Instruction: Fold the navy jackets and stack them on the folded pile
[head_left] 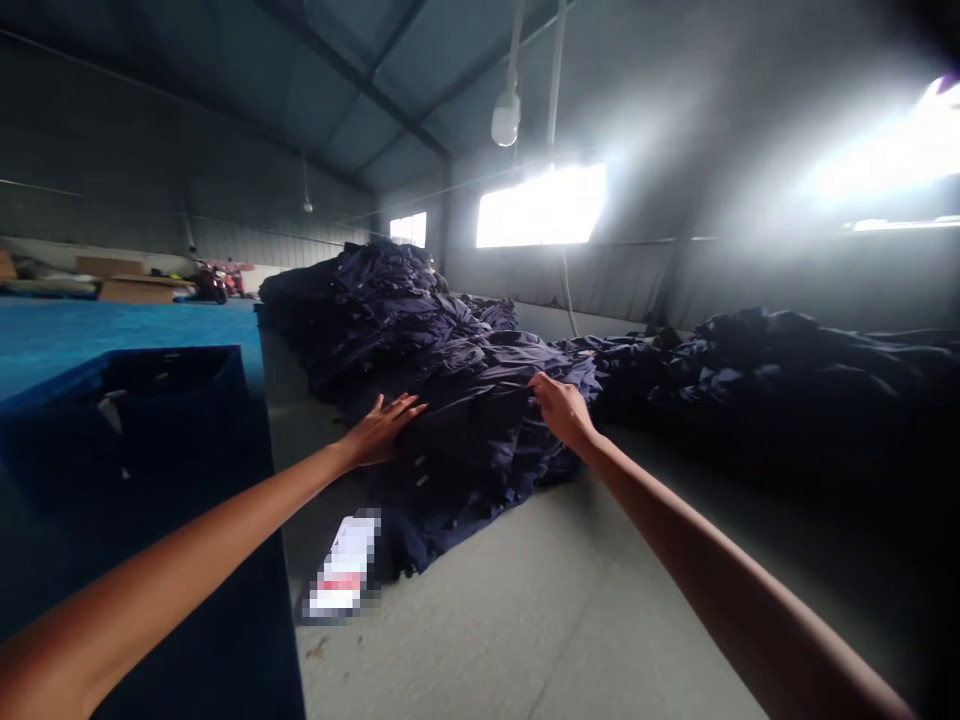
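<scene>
Dark cloth (pixel 465 430) lay heaped on floor (pixel 465 640), near edge bordering blue bin (pixel 217 430). Left hand (pixel 381 430) spread open on cloth, apparently steadying layers; right hand (pixel 562 408) pinched fold (pixel 514 384), likely for tension.

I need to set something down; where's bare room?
Grey floor lies bare between the white item and right forearm, in front of the dark cloth pile. Crowded: that pile, with left hand and right hand on it.
</scene>
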